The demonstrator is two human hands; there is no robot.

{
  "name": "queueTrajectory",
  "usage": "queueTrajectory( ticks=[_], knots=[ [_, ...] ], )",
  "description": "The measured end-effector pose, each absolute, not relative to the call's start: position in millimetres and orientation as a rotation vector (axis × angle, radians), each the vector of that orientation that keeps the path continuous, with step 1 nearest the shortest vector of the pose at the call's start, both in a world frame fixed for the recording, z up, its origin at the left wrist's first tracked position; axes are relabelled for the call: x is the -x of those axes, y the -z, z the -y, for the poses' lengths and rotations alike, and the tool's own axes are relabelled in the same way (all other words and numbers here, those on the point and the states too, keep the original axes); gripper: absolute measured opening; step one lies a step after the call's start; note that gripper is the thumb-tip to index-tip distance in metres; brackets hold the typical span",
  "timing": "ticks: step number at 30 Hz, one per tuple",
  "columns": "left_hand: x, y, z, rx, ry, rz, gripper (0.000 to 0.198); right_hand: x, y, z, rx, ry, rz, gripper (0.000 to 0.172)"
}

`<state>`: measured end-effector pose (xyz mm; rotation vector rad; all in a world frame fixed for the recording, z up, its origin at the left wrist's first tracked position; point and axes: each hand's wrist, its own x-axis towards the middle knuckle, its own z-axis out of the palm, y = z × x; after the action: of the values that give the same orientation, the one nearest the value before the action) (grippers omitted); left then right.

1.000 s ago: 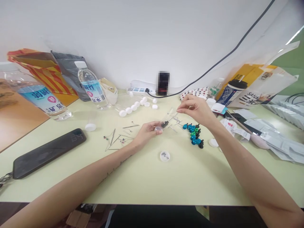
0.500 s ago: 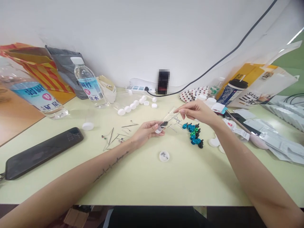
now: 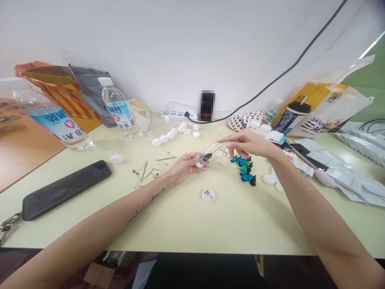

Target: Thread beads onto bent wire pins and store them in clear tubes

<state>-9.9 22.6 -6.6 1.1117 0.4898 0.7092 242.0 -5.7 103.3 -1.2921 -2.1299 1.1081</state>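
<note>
My left hand (image 3: pixel 185 165) is closed round the lower end of a clear plastic tube (image 3: pixel 210 151) with a small dark bead at its bottom. The tube tilts up to the right. My right hand (image 3: pixel 247 143) has its fingers bent down at the tube's upper end, just above a cluster of blue, green and black beads (image 3: pixel 245 170) on the pale green table (image 3: pixel 192 224). Whether the right fingertips pinch anything is too small to tell. Thin metal pins (image 3: pixel 149 172) lie left of my left hand. A white cap (image 3: pixel 208 194) with tiny bits in it lies in front of the hands.
A black phone (image 3: pixel 67 188) lies at the left. Two water bottles (image 3: pixel 118 108) and bags stand at the back left, with white caps (image 3: pixel 173 132) and a power strip (image 3: pixel 179 114) behind. Cup (image 3: pixel 290 116), paper bag and packets crowd the right.
My right hand has come down and slightly right, from above the tube's top to just over the bead cluster. The left hand keeps hold of the tube.
</note>
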Motion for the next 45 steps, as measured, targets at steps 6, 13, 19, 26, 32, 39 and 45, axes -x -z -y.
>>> queueTrajectory(
  ticks=[6, 13, 19, 26, 32, 39, 45],
  knots=[
    [10.6, 5.5, -21.9, -1.11, -0.695, -0.489, 0.034, -243.7, -104.5, 5.0, 1.254, -1.288, 2.149, 0.048],
    [10.6, 0.3, -19.9, -1.076, -0.718, -0.522, 0.032, -243.1, -104.7, 3.6, 1.238, -1.412, 2.163, 0.052],
    [13.0, -1.3, -15.2, -1.105, -0.648, -0.471, 0.032, -243.9, -104.4, 2.7, 1.27, -1.311, 2.166, 0.05],
    [14.6, 2.1, -10.7, -1.159, -0.565, -0.479, 0.043, -244.6, -104.5, 2.5, 1.263, -1.28, 2.156, 0.047],
    [12.8, 0.3, -9.5, -1.169, -0.596, -0.545, 0.04, -245.1, -110.0, 6.8, 1.252, -1.389, 2.265, 0.049],
    [12.1, 0.4, -8.8, -1.198, -0.637, -0.558, 0.035, -236.5, -118.6, 17.1, 1.324, -1.358, 2.392, 0.049],
    [12.6, -0.5, -7.3, -1.229, -0.617, -0.532, 0.032, -232.3, -120.2, 21.8, 1.289, -1.347, 2.443, 0.048]
  ],
)
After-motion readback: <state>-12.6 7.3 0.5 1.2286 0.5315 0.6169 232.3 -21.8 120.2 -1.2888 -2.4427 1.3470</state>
